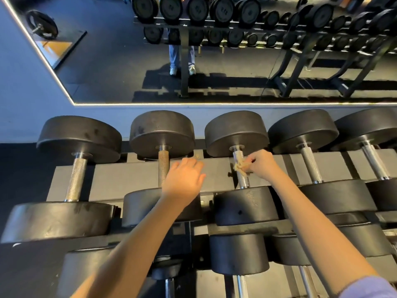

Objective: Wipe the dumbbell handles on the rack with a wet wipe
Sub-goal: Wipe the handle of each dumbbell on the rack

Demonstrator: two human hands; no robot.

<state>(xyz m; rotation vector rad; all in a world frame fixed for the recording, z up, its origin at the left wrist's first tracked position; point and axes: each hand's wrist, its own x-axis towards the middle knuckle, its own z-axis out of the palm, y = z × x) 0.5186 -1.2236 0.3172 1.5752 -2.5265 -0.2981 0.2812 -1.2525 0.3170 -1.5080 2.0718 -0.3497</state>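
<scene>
The wet wipe is a pale, crumpled wad pressed on the handle of the third dumbbell from the left, on the top tier of the rack. Our right hand pinches it between curled fingers and thumb and holds it against the far half of the bar, just below the rear head. The handle's long axis runs away from us toward the wall, almost straight up the view with a slight lean. One black head sits at each end.

Our left hand holds nothing. Its fingers are loosely extended, palm down, over the rack's flat beam between the second and third dumbbells, just beside the second handle. We cannot tell whether it rests on the beam or hangs above it.

Five dumbbells lie side by side on this tier, all pointing the same way. Our left forearm crosses the near head of the second one, and our right forearm crosses the near head of the fourth dumbbell. Below, lower-tier dumbbells jut toward us. A purple sleeve shows at the bottom right corner.

Behind the rack, a mirror with a lit edge reflects more racked dumbbells, a weight plate and a person's legs in jeans.
</scene>
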